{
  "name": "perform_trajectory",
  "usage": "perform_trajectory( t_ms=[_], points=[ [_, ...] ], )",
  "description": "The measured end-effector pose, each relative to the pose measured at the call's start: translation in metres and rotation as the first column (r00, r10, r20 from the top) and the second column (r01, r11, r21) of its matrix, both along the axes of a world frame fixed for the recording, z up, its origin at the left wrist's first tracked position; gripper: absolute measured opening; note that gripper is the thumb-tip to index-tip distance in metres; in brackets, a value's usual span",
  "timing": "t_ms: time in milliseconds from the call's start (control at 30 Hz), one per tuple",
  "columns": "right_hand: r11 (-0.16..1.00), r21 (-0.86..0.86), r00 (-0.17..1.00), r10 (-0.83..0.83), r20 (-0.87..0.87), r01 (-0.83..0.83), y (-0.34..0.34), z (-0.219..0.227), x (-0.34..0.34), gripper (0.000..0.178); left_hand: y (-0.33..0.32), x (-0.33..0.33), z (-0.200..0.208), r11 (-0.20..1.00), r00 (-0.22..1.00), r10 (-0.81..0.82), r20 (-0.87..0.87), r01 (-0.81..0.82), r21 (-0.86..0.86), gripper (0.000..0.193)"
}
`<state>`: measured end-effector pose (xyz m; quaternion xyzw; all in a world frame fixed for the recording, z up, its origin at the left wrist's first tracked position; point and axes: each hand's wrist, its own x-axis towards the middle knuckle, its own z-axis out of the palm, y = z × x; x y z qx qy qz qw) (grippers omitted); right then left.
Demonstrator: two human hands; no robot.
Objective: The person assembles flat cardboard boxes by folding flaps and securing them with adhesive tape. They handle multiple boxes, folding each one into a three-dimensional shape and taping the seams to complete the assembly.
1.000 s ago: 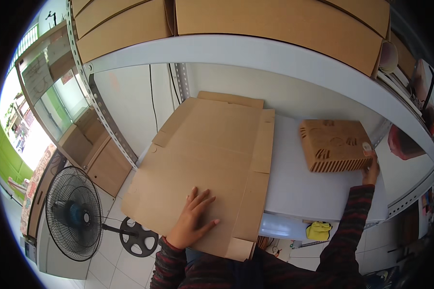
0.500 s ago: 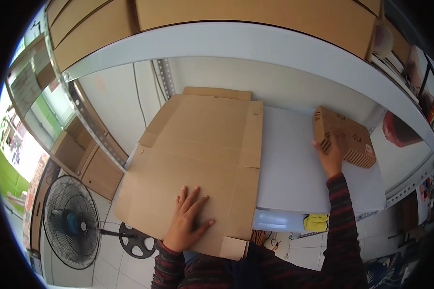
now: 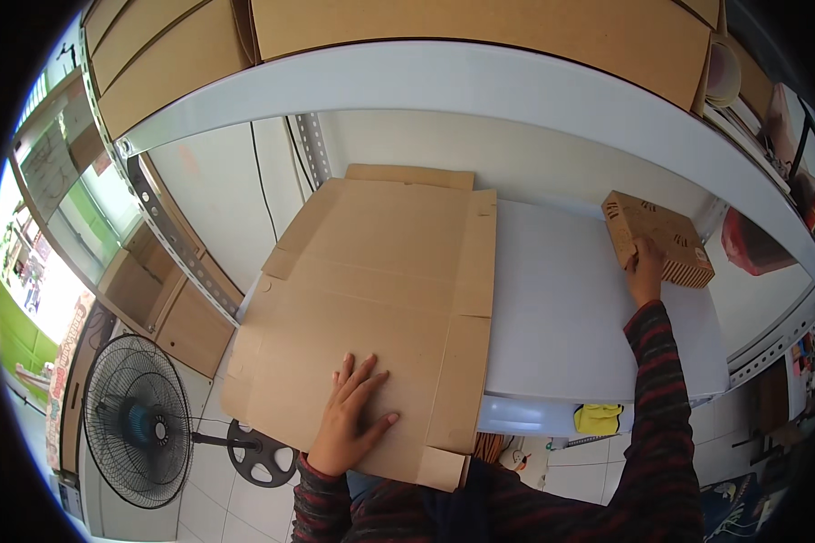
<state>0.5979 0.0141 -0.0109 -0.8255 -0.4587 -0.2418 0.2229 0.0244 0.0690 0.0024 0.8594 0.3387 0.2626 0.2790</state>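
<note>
A large flattened cardboard box [image 3: 371, 262], brown and creased, with flaps along its edges, lies on the white shelf board [image 3: 552, 299] and reaches to my body. My left hand [image 3: 346, 421] rests flat on its near part, fingers spread. Toward the back right of the board sits a small closed cardboard box [image 3: 670, 231] with dark print and a striped side. Against its near left edge, my right hand [image 3: 645, 271] has its fingers bent and bunched together. The fingertips are partly hidden, so how firmly they grip does not show.
Above runs a white shelf beam [image 3: 407, 77] with cardboard boxes [image 3: 480, 27] on it. A standing fan [image 3: 136, 421] is at the lower left. Below the board's front edge lies a yellow cloth [image 3: 598, 419]. A red bag [image 3: 752, 242] hangs near the right end.
The small box has shifted back and to the right. My right hand went with it, its fingers drawing together at the near edge. My left hand stays flat in place.
</note>
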Motion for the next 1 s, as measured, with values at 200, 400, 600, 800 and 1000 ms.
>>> perform_trajectory(
  t_ms=[200,400,600,800,1000],
  points=[
    [0.999,-0.004,0.997,-0.05,0.052,0.05,0.005,-0.003,-0.001,0.034,-0.001,-0.001,0.002,1.0,1.0,0.005,0.025,-0.005,-0.006,0.053],
    [0.994,0.107,0.999,0.033,0.039,-0.037,0.004,-0.013,0.013,0.046,-0.009,-0.015,0.007,0.995,0.972,0.043,0.229,-0.019,-0.102,0.047],
    [0.925,0.259,0.95,0.226,0.218,-0.279,0.0,0.019,-0.031,0.043,-0.033,-0.041,0.022,0.995,0.987,-0.075,0.145,0.083,-0.055,0.053],
    [0.583,0.144,0.592,0.806,0.027,-0.8,0.026,0.071,-0.204,0.019,-0.044,-0.041,0.006,0.984,0.98,-0.165,-0.109,0.172,0.056,0.059],
    [-0.008,-0.147,0.016,0.986,-0.166,-0.989,0.018,0.087,-0.312,0.033,-0.046,-0.04,0.011,0.966,0.965,-0.239,-0.111,0.248,0.071,0.042]
  ],
)
